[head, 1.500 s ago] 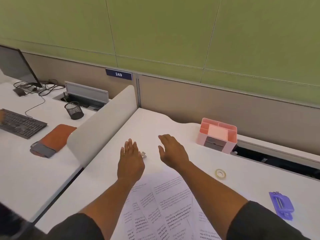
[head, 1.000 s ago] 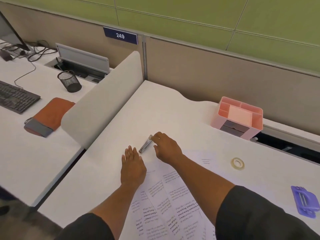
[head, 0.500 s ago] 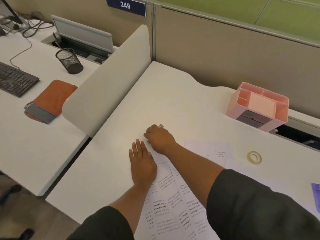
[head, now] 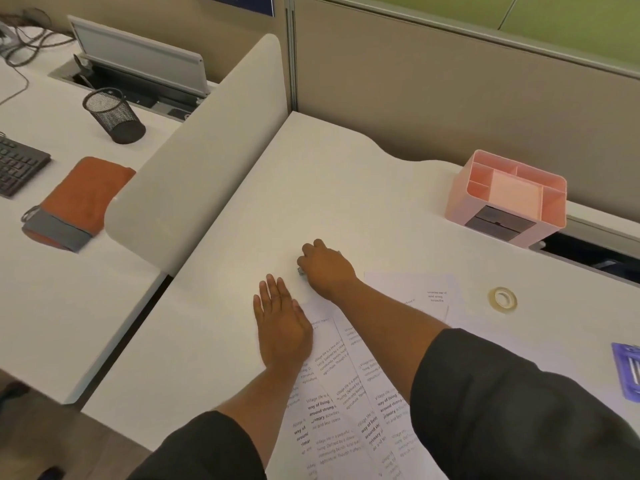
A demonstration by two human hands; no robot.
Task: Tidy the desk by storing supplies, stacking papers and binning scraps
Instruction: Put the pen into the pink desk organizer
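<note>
Centre of frame: my left hand, fingers straight and flat, presses the top corner of the printed papers fanned across the white desk toward the bottom edge. Just above it, my right hand curls over a small metal item, mostly hidden; what it is I cannot tell. Right of centre: one loose sheet, a tape roll. Upper right: pink organizer. Right edge: purple tool.

Matt white desk, printed paper sheets (smooth), pink plastic organizer.
</note>
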